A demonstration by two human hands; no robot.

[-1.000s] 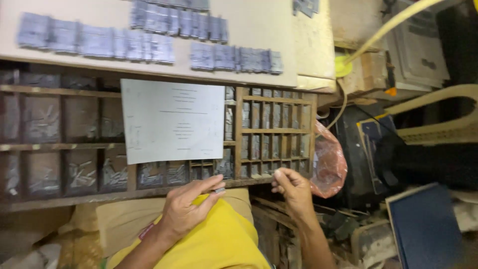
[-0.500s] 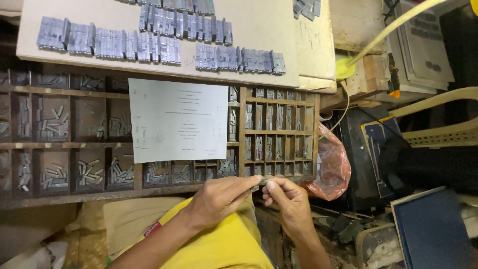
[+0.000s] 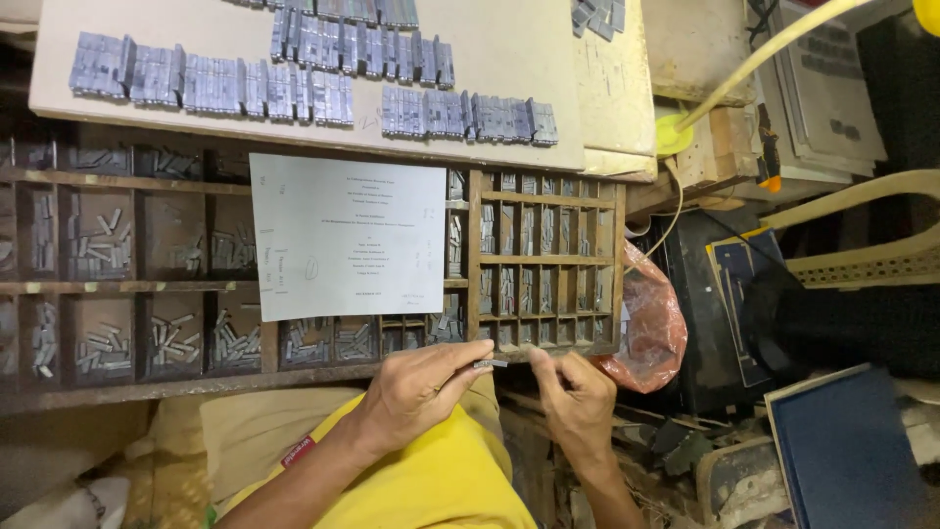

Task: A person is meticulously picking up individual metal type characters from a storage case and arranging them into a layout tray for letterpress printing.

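Observation:
My left hand [image 3: 416, 392] and my right hand [image 3: 578, 397] meet at the front edge of a wooden type case [image 3: 245, 294]. Between their fingertips is a short row of small grey metal type pieces [image 3: 490, 363]; the left thumb and fingers pinch it, and the right fingers close on its other end. A white printed sheet [image 3: 348, 235] lies across the case's compartments just above my hands. Behind the case, lines of set metal type [image 3: 294, 73] rest on a pale board [image 3: 490, 39].
Small compartments [image 3: 543, 260] with loose type fill the case's right part. An orange-pink plastic bag [image 3: 651, 328] hangs right of it, a blue book [image 3: 847, 451] lies lower right, and a yellow hose [image 3: 764, 54] crosses the upper right.
My hands have come together at the case's front edge. The right hand moved left and down toward the left, and both now pinch the type pieces between them.

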